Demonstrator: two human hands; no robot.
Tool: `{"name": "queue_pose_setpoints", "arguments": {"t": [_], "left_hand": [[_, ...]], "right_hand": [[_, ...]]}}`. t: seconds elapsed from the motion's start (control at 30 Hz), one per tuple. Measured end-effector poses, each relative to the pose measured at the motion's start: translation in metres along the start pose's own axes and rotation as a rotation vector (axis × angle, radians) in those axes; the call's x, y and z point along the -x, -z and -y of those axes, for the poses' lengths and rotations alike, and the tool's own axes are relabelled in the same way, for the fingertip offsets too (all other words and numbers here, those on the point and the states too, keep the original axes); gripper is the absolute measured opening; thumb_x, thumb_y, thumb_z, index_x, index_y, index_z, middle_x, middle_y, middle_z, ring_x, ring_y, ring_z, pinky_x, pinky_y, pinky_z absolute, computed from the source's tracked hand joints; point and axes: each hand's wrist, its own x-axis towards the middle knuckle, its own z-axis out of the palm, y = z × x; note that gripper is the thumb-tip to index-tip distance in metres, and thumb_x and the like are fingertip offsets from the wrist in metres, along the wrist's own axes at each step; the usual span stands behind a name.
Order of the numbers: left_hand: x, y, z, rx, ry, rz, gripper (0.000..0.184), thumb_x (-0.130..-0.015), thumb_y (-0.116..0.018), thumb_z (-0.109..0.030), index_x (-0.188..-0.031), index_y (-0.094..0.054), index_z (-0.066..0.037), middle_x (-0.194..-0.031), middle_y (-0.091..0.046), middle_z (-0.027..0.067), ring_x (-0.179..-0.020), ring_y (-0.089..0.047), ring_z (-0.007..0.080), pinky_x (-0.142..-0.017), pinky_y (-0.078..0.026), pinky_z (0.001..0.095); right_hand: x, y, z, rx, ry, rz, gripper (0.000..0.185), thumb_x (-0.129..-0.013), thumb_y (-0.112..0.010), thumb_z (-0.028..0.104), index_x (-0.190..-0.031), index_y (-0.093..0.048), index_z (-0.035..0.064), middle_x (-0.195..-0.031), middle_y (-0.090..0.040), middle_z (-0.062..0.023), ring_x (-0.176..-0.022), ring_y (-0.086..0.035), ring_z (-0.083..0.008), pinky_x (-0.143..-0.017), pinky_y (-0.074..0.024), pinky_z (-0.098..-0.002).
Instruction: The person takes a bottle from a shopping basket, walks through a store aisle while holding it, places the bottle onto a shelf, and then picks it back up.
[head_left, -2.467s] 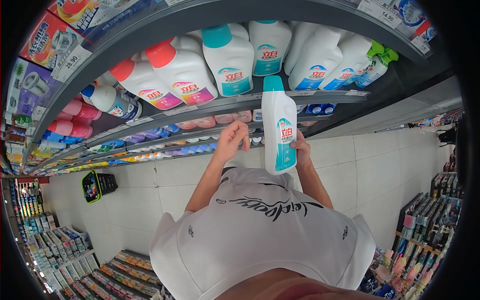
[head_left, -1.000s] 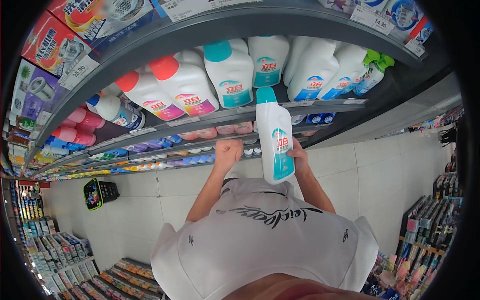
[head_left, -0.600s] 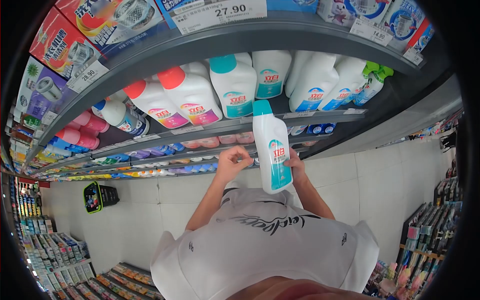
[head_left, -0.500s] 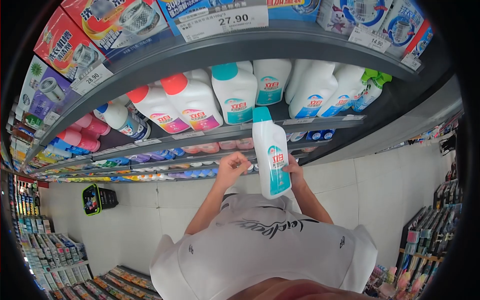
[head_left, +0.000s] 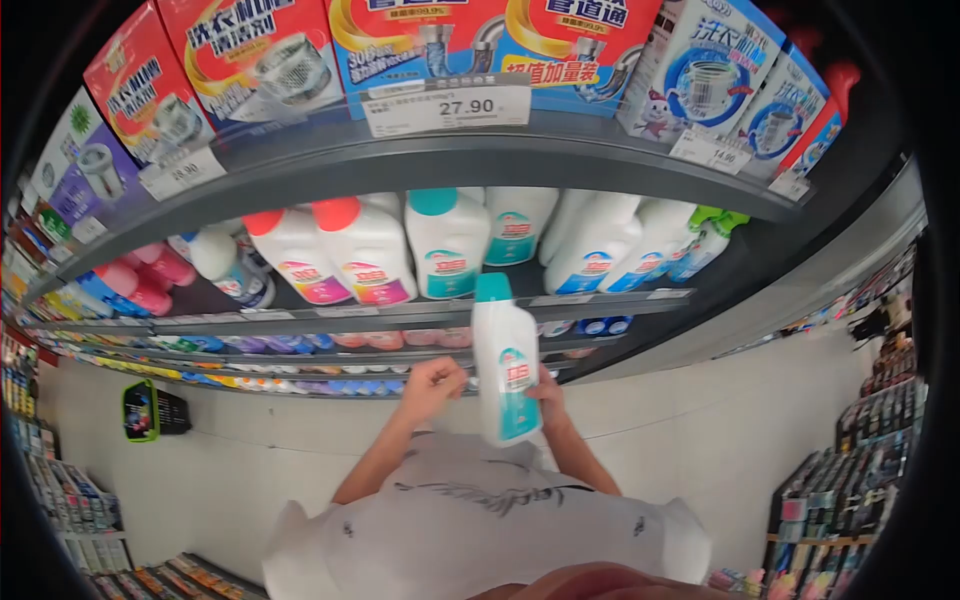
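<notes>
My right hand (head_left: pixel 547 398) grips a white detergent bottle (head_left: pixel 508 365) with a teal cap and teal label, held upright and slightly tilted in front of my chest. The hand is at the bottle's lower right side, its fingers partly hidden behind it. To the left of the bottle, my left hand (head_left: pixel 436 387) is raised and apart from it, fingers curled in with nothing visible in them. A similar teal-capped bottle (head_left: pixel 446 250) stands on the shelf beyond, beside white bottles with red caps (head_left: pixel 362 258).
A grey shelf edge (head_left: pixel 480 160) crosses above, carrying boxed cleaners (head_left: pixel 265 60) and price tags. Lower shelves hold several rows of bottles. A black basket with a green rim (head_left: pixel 140 410) stands on the floor at left. More racks (head_left: pixel 840 470) line the right side.
The view has tilted up, so the shelves, the bottle and both hands appear lower, and the hands and bottle further left. The bottle stays in my right hand.
</notes>
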Motion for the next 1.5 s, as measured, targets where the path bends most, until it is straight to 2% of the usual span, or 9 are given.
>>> {"name": "queue_pose_setpoints", "arguments": {"t": [0.07, 0.53, 0.7, 0.73, 0.8, 0.87, 1.0, 1.17, 1.5], "left_hand": [[0.000, 0.000, 0.007, 0.077, -0.022, 0.018, 0.014, -0.088, -0.060, -0.009, -0.076, -0.057, -0.003, -0.065, -0.057, 0.0003, -0.058, -0.052, 0.0058, -0.053, -0.042, 0.0218], [-0.002, -0.004, -0.003, -0.010, -0.035, 0.076, 0.011, -0.082, -0.065, -0.005, -0.075, -0.058, -0.001, -0.064, -0.058, 0.0009, -0.058, -0.052, 0.0055, -0.053, -0.041, 0.0212], [-0.009, -0.002, -0.008, -0.142, -0.221, 0.061, 0.013, -0.076, -0.071, -0.004, -0.077, -0.058, -0.002, -0.074, -0.061, -0.0003, -0.069, -0.054, 0.0040, -0.057, -0.041, 0.0201], [-0.007, 0.001, -0.006, -0.122, -0.092, 0.056, 0.008, -0.081, -0.066, -0.004, -0.080, -0.058, -0.002, -0.073, -0.059, -0.0002, -0.068, -0.052, 0.0046, -0.060, -0.041, 0.0201], [-0.011, 0.000, -0.007, -0.040, -0.071, 0.043, 0.005, -0.085, -0.061, -0.004, -0.081, -0.058, -0.002, -0.072, -0.057, -0.0004, -0.066, -0.050, 0.0049, -0.059, -0.040, 0.0201], [-0.012, -0.004, -0.016, -0.010, -0.127, 0.043, 0.020, -0.094, -0.046, -0.009, -0.078, -0.056, -0.002, -0.068, -0.053, -0.0016, -0.061, -0.046, 0.0055, -0.056, -0.038, 0.0204], [-0.016, 0.004, -0.008, -0.176, -0.140, 0.091, 0.027, -0.097, -0.045, -0.015, -0.075, -0.052, -0.002, -0.064, -0.051, -0.0021, -0.058, -0.044, 0.0055, -0.053, -0.035, 0.0207], [-0.017, 0.005, 0.001, -0.036, -0.057, 0.079, 0.033, -0.099, -0.042, -0.023, -0.078, -0.053, 0.000, -0.060, -0.046, -0.0010, -0.054, -0.038, 0.0060, -0.051, -0.031, 0.0215], [-0.014, 0.000, 0.012, 0.085, -0.081, 0.055, 0.034, -0.099, -0.043, -0.019, -0.069, -0.047, -0.003, -0.055, -0.042, -0.0009, -0.049, -0.038, 0.0076, -0.048, -0.033, 0.0237]], "right_hand": [[0.003, 0.009, 0.002, 0.034, -0.012, -0.039, 0.079, -0.055, -0.059, 0.015, -0.130, -0.041, -0.0040, -0.118, -0.057, -0.0158, -0.105, -0.059, -0.0254, -0.093, -0.0460, -0.0345], [-0.002, 0.009, 0.012, -0.062, -0.007, 0.065, 0.086, -0.055, -0.059, 0.014, -0.135, -0.032, -0.0047, -0.121, -0.054, -0.0183, -0.108, -0.057, -0.0275, -0.095, -0.0452, -0.0365], [-0.003, -0.004, 0.025, -0.011, -0.015, 0.128, 0.090, -0.054, -0.062, 0.012, -0.137, -0.030, -0.0032, -0.123, -0.054, -0.0178, -0.110, -0.056, -0.0276, -0.096, -0.0449, -0.0375], [-0.002, -0.009, 0.029, 0.013, -0.019, 0.140, 0.091, -0.054, -0.063, 0.011, -0.138, -0.029, -0.0022, -0.124, -0.053, -0.0160, -0.112, -0.055, -0.0263, -0.096, -0.0443, -0.0363], [-0.005, -0.012, 0.032, 0.025, 0.005, 0.175, 0.091, -0.055, -0.063, 0.012, -0.138, -0.029, -0.0018, -0.126, -0.052, -0.0151, -0.113, -0.054, -0.0253, -0.097, -0.0436, -0.0357], [-0.002, -0.015, 0.031, 0.060, -0.014, 0.185, 0.092, -0.056, -0.064, 0.012, -0.139, -0.029, -0.0008, -0.128, -0.050, -0.0134, -0.116, -0.051, -0.0229, -0.098, -0.0416, -0.0342], [0.006, -0.028, 0.033, 0.073, -0.036, 0.112, 0.088, -0.057, -0.063, 0.009, -0.138, -0.031, 0.0002, -0.126, -0.051, -0.0128, -0.116, -0.052, -0.0227, -0.098, -0.0416, -0.0338], [0.004, -0.025, 0.031, 0.044, -0.048, 0.140, 0.082, -0.057, -0.061, 0.009, -0.134, -0.035, -0.0006, -0.122, -0.053, -0.0130, -0.112, -0.054, -0.0219, -0.097, -0.0431, -0.0336], [0.005, -0.019, 0.021, 0.038, -0.051, 0.143, 0.080, -0.058, -0.060, 0.007, -0.134, -0.035, -0.0005, -0.121, -0.054, -0.0128, -0.109, -0.056, -0.0216, -0.094, -0.0455, -0.0336]]}}
